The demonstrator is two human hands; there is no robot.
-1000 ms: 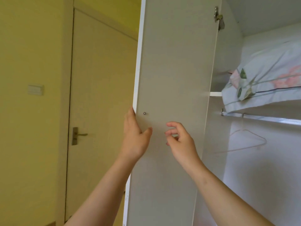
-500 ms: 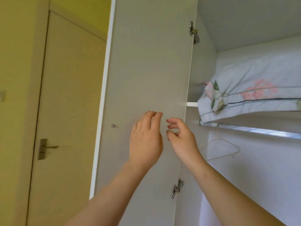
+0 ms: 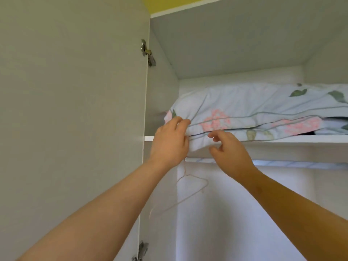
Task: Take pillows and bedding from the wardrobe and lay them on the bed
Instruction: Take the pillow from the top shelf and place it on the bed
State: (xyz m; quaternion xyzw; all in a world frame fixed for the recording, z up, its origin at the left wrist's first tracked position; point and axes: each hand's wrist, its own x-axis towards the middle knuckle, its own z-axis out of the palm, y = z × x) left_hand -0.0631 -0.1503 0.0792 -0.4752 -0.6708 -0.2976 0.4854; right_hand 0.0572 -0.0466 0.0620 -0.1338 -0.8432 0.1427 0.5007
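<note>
A pale blue pillow (image 3: 254,108) with pink flowers and green leaves lies on the wardrobe's upper shelf (image 3: 282,138), and its left corner hangs over the shelf's front edge. My left hand (image 3: 169,142) is raised against that corner with its fingertips on the fabric; the thumb is hidden. Just to the right, my right hand (image 3: 230,150) is at the overhanging edge, forefinger and thumb apart with the fabric between them. More flowered bedding (image 3: 301,127) lies under the pillow at the right.
The wardrobe's left door (image 3: 75,110) stands open at my left. Below the shelf runs a metal rail (image 3: 291,163) with one thin wire hanger (image 3: 190,191) on it. The hanging space behind it is white and bare.
Both hands have left the door and risen to the pillow's left corner on the shelf. My view has swung right and up into the wardrobe, and the room door is out of sight.
</note>
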